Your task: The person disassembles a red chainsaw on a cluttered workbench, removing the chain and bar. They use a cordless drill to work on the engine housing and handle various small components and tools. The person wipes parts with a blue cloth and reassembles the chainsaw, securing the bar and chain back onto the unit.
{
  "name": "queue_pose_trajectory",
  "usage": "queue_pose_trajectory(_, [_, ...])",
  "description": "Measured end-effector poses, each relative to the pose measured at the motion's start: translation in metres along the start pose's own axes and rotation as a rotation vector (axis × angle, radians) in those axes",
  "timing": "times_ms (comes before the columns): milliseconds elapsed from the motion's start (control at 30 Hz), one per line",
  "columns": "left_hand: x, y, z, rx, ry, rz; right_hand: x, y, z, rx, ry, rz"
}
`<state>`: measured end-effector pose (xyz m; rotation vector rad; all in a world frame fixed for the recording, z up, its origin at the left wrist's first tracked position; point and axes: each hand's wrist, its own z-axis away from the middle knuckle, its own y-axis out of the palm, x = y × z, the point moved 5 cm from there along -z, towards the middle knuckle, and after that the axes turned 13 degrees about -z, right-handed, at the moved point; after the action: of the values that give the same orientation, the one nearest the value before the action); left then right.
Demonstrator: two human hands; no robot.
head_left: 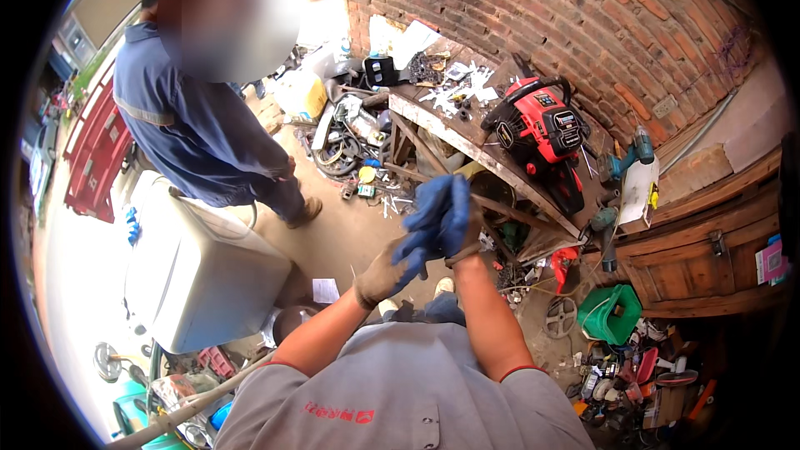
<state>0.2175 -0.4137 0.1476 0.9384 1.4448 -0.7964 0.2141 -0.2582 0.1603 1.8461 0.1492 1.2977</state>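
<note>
Both my hands wear work gloves, with blue coated palms and fingers and grey-brown backs and cuffs. They meet in front of my chest, in the middle of the view. My right hand (448, 212) points upward, its fingers stretched out and close together, with no object visible in it. My left hand (393, 268) lies against the lower palm side of the right glove, its blue fingers bent and gripping it. Where the two gloves overlap, some fingertips are hidden. Beyond my hands to the right, a red and black chainsaw (546, 129) rests on a wooden workbench (467, 146).
A person (192, 117) in blue workwear stands at left beside a large white appliance (200, 275). Cordless power tools (621, 162) sit by the bench's right end. A green bucket (610, 314) and a wheel-shaped part (560, 317) are on the floor. Scrap parts (346, 133) lie heaped beyond.
</note>
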Motion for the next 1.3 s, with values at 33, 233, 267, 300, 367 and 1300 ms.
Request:
queue_pose_trajectory(33, [-0.012, -0.003, 0.001, -0.011, 0.058, 0.136, -0.007, -0.008, -0.005, -0.041, 0.046, -0.196])
queue_pose_trajectory(233, [0.005, -0.039, -0.003, -0.219, -0.217, 0.519, 0.015, 0.041, 0.015, 0.192, 0.095, -0.247])
queue_pose_trajectory(267, [0.009, -0.039, -0.007, -0.215, -0.223, 0.638, 0.009, 0.048, 0.016, 0.274, 0.005, -0.004])
queue_pose_trajectory(300, [0.012, -0.039, -0.017, -0.207, -0.134, 0.615, 0.005, 0.055, 0.017, 0.337, -0.102, 0.235])
queue_pose_trajectory(367, [0.023, -0.05, -0.036, -0.332, 0.025, 0.32, -0.013, 0.061, 0.017, 0.423, -0.503, 1.08])
queue_pose_trajectory(1300, [0.087, -0.196, -0.632, -0.287, -0.68, -1.262, 0.166, -0.238, -0.1, -0.332, 0.081, 0.748])
